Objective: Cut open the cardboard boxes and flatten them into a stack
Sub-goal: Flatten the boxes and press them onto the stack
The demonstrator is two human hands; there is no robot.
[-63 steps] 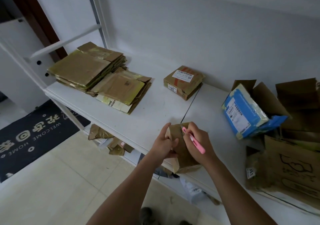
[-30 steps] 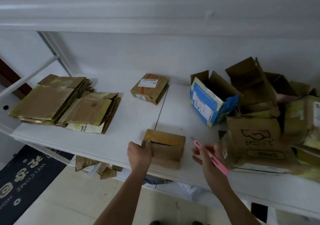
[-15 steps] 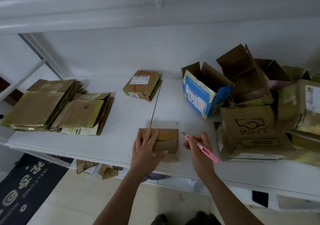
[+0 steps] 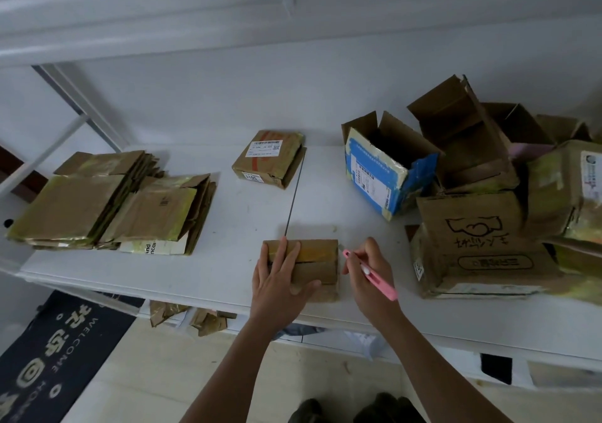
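Small box [image 4: 317,261] at the shelf [image 4: 228,259] front edge, long axis left-right. Our left hand [image 4: 281,279] lies flat on it, fingers straight. Our right hand [image 4: 369,276] grips the pink cutter [image 4: 371,274], blade just beside the box's right end.

Dim, flat, bluish daylight surrounds me; soft shadows sit under the boxes. My view bows at the edges, blurring most toward 12 o'clock.
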